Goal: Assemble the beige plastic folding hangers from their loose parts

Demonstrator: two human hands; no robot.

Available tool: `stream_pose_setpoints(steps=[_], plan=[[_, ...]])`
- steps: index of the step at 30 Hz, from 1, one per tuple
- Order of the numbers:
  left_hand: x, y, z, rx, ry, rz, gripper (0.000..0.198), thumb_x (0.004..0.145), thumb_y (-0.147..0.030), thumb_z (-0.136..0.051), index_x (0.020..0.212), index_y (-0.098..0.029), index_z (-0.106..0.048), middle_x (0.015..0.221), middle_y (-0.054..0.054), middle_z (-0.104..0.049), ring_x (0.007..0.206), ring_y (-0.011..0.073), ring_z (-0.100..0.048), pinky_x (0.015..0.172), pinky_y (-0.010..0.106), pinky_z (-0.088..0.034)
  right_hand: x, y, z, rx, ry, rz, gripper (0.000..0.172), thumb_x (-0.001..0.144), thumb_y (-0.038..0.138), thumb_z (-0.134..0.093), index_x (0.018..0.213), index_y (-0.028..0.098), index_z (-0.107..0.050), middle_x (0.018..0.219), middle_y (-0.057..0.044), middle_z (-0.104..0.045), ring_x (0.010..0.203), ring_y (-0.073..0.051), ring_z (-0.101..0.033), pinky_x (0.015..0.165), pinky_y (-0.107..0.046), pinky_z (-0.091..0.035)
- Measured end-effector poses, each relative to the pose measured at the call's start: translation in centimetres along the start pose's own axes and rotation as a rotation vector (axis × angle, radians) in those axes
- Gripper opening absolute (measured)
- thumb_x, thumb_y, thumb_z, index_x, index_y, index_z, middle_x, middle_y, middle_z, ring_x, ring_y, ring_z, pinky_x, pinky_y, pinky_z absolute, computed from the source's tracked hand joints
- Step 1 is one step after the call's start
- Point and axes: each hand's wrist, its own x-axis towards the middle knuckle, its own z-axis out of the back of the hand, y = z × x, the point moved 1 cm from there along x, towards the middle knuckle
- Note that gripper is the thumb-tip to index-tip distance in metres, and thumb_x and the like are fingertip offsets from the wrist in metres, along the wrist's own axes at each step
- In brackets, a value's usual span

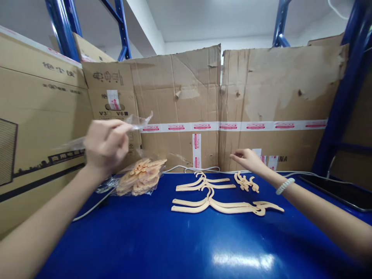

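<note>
My left hand (107,143) is raised and closed on clear plastic film (142,121), which looks like a bag's mouth. Below it lies a clear bag of cream-coloured hanger parts (142,178); whether the film joins this bag is hard to tell. My right hand (247,158) hovers with its fingers pinched together and nothing visible in them. Beneath that hand sits a small pile of cream hook-like pieces (246,183). Left of the pile lie cream hangers (200,186) at the back, with more long curved hanger pieces (192,208) in front. A separate-looking curved piece (270,206) touches their right end.
The blue tabletop (162,244) reaches toward me. Tall cardboard sheets (177,93) stand behind it, and a large carton (40,116) walls the left side. A white cable (188,169) runs along the back edge. A dark flat object (340,192) lies at right, near a blue post (334,100).
</note>
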Motion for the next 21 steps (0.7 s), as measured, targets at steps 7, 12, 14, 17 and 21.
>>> stream_pose_setpoints(steps=[7, 12, 14, 17, 21], plan=[[-3.8, -1.0, -6.1, -0.319, 0.513, -0.148, 0.039, 0.080, -0.014, -0.038, 0.111, -0.015, -0.062, 0.096, 0.008, -0.070, 0.089, 0.0200, -0.065, 0.079, 0.031, -0.053, -0.6, 0.1, 0.1, -0.020, 0.016, -0.009, 0.029, 0.084, 0.036, -0.053, 0.077, 0.015, -0.072, 0.074, -0.008, -0.072, 0.072, -0.023, -0.065, 0.064, -0.028, -0.044], [-4.4, 0.0, -6.4, -0.395, 0.630, -0.093, 0.052, 0.069, -0.019, -0.040, 0.118, -0.015, -0.058, 0.109, 0.007, -0.070, 0.101, 0.0227, -0.064, 0.091, 0.033, -0.049, -1.2, -1.0, 1.3, -0.053, 0.011, -0.041, 0.030, 0.083, 0.038, -0.054, 0.075, 0.015, -0.072, 0.074, -0.006, -0.072, 0.073, -0.022, -0.064, 0.064, -0.027, -0.044], [-4.1, 0.7, -6.1, -0.398, 0.654, -0.079, 0.053, 0.071, -0.022, -0.037, 0.118, -0.015, -0.060, 0.116, 0.007, -0.068, 0.109, 0.0245, -0.060, 0.097, 0.035, -0.045, -1.3, -1.8, 1.9, -0.072, 0.000, -0.074, 0.030, 0.082, 0.038, -0.054, 0.076, 0.015, -0.072, 0.073, -0.006, -0.071, 0.073, -0.023, -0.064, 0.063, -0.027, -0.043], [-3.6, 1.5, -5.8, -0.359, 0.709, -0.056, 0.050, 0.080, -0.027, -0.033, 0.121, -0.016, -0.060, 0.123, 0.008, -0.065, 0.114, 0.0263, -0.057, 0.100, 0.039, -0.041, -1.5, -3.1, 2.5, -0.098, -0.017, -0.121, 0.030, 0.081, 0.039, -0.054, 0.076, 0.015, -0.072, 0.073, -0.006, -0.071, 0.075, -0.023, -0.064, 0.063, -0.027, -0.043], [-3.4, 1.6, -5.7, -0.244, 0.763, -0.029, 0.053, 0.091, -0.045, -0.031, 0.127, -0.016, -0.058, 0.129, 0.011, -0.061, 0.120, 0.0298, -0.051, 0.104, 0.044, -0.035, -2.0, -4.3, 3.0, -0.120, -0.023, -0.154, 0.029, 0.080, 0.040, -0.054, 0.076, 0.017, -0.073, 0.072, -0.004, -0.071, 0.074, -0.022, -0.065, 0.062, -0.026, -0.044]])
